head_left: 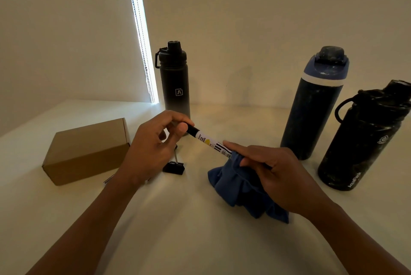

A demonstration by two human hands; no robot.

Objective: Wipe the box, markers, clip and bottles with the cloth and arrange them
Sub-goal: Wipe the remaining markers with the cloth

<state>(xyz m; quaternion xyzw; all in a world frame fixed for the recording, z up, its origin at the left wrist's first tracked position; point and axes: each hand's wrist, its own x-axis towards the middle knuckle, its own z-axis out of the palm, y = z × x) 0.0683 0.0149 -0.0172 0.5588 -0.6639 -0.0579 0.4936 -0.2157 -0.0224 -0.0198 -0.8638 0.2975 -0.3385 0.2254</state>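
Frame centre: marker [210,143] pinched by left hand [151,148], wiped with cloth [242,188] clamped in right hand [282,172]; bottles [311,105], clip [174,167], box [89,150] judged pending.

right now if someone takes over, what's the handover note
Left hand pinches the marker by its black cap end. Right hand wraps the blue cloth round its other end, mid-wipe. Box sits left, clip beside it, another marker part-hidden under the left wrist. Three bottles stand behind and right. Which items are already wiped can't be told; arranging remains.
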